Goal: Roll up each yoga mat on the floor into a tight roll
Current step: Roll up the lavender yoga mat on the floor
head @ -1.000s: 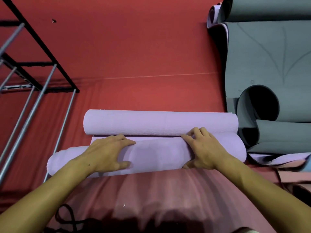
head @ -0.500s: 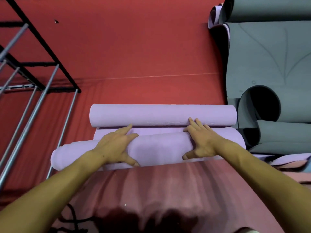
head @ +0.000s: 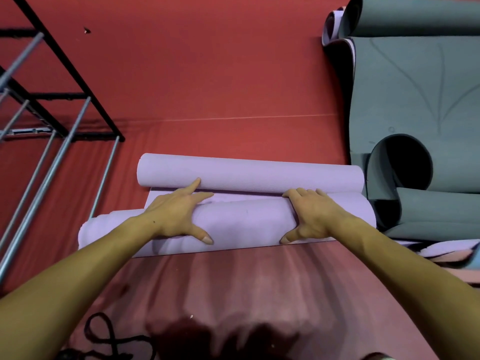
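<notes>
A lilac yoga mat (head: 246,222) lies across the red floor, rolled from both ends. Its near roll is thick and somewhat uneven at the left end; its far curl (head: 249,172) sits just beyond, with a thin strip of flat mat between them. My left hand (head: 179,216) presses on top of the near roll left of centre, fingers straight, index tip touching the far curl. My right hand (head: 309,216) presses on the roll right of centre, fingers reaching over its far side, thumb spread toward me.
Grey-green yoga mats (head: 415,100) lie loosely curled at the right, one forming an open loop (head: 405,165) close to the lilac roll's right end. A black and silver metal rack (head: 52,120) stands at the left. A dark cord (head: 104,339) lies on the floor near me.
Both hands have pushed the near roll away from me, closing most of the gap to the far curl. My left fingers have stretched out straight and now reach that curl.
</notes>
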